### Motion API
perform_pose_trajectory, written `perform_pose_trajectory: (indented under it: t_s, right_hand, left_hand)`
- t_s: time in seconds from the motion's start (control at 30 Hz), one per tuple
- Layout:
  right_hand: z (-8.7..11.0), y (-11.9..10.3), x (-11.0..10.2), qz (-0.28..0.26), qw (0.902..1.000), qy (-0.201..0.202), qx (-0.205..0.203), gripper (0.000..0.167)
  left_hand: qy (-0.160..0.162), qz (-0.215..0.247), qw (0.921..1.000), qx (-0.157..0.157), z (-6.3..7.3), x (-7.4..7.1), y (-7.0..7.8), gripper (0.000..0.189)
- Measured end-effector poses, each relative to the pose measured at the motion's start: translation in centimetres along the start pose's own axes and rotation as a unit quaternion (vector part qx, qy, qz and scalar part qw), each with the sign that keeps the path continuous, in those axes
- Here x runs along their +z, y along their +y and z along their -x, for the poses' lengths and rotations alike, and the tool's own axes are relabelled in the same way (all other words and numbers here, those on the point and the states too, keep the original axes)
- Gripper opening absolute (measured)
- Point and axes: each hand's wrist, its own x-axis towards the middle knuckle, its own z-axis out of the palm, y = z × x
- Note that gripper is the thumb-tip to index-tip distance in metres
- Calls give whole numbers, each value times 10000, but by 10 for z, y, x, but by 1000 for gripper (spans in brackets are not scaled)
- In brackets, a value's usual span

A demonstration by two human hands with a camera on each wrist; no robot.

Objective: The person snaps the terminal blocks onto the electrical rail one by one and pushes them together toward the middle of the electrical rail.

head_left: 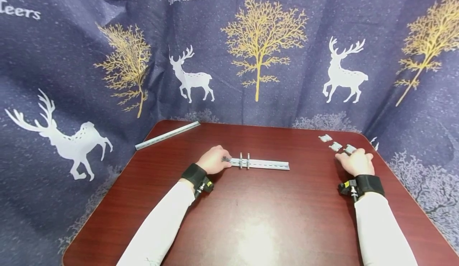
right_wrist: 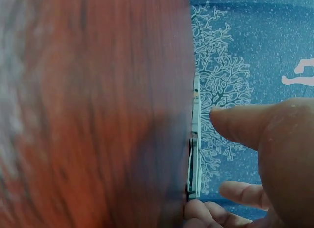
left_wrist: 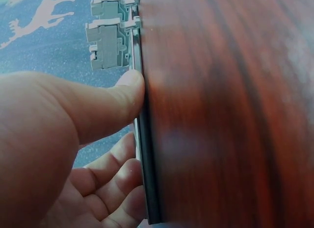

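My left hand (head_left: 215, 159) grips the left end of a slotted metal DIN rail (head_left: 269, 164), lying along the middle of the table. Two grey terminal blocks (left_wrist: 105, 46) stand side by side on the rail, just beyond the left thumb. Over at the table's right side, my right hand (head_left: 356, 163) is at a loose terminal block (head_left: 350, 149). In the right wrist view its thumb is held away from the flat-lying blocks (right_wrist: 195, 169), with fingertips low beside the nearer one. Whether those fingertips touch it is hard to tell.
Two more loose terminal blocks, one nearer (head_left: 335, 146) and one farther (head_left: 325, 138), lie left of the right hand. A second slotted rail (head_left: 167, 135) lies slanted at the back left. A patterned curtain (head_left: 279, 110) hangs behind the reddish-brown table (head_left: 305, 218).
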Motion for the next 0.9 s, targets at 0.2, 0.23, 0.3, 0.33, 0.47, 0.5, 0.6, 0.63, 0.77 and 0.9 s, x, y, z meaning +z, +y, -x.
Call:
perform_pose_trajectory:
  t_s: [0.2,0.23,0.3,0.33,0.47,0.5,0.6,0.63,0.77,0.9]
  right_hand:
    - [-1,6,2,162,9996,-224,-80,102]
    - [-1,6,3,181,9995,-256,-82,102]
    - [-1,7,4,233,9991,-321,-123,100]
    - [-2,7,4,274,9989,-332,-178,97]
    - [-3,7,3,440,9976,-308,-434,75]
    - [-4,8,3,477,9972,-295,-491,69]
    - [-4,8,2,487,9964,-275,-635,56]
    - [-4,9,3,486,9961,-245,-691,53]
    - [-5,10,3,523,9942,-86,-934,46]
    - [-6,11,4,657,9919,-16,-1084,43]
  left_hand:
    - [85,102,9997,220,-4,7,-13,24]
    - [83,122,9996,232,-4,7,-13,24]
    - [51,128,9997,214,-4,8,-14,25]
    - [39,99,9997,200,-5,8,-14,25]
    - [-28,0,10000,3,-2,3,-5,24]
    - [-13,-30,10000,1,-2,3,-5,24]
    - [3,-47,10000,4,-3,4,-5,24]
    - [3,-49,10000,7,-3,4,-5,24]
    - [5,48,10000,66,-2,3,-5,24]
    - [88,144,9994,293,-5,8,-15,27]
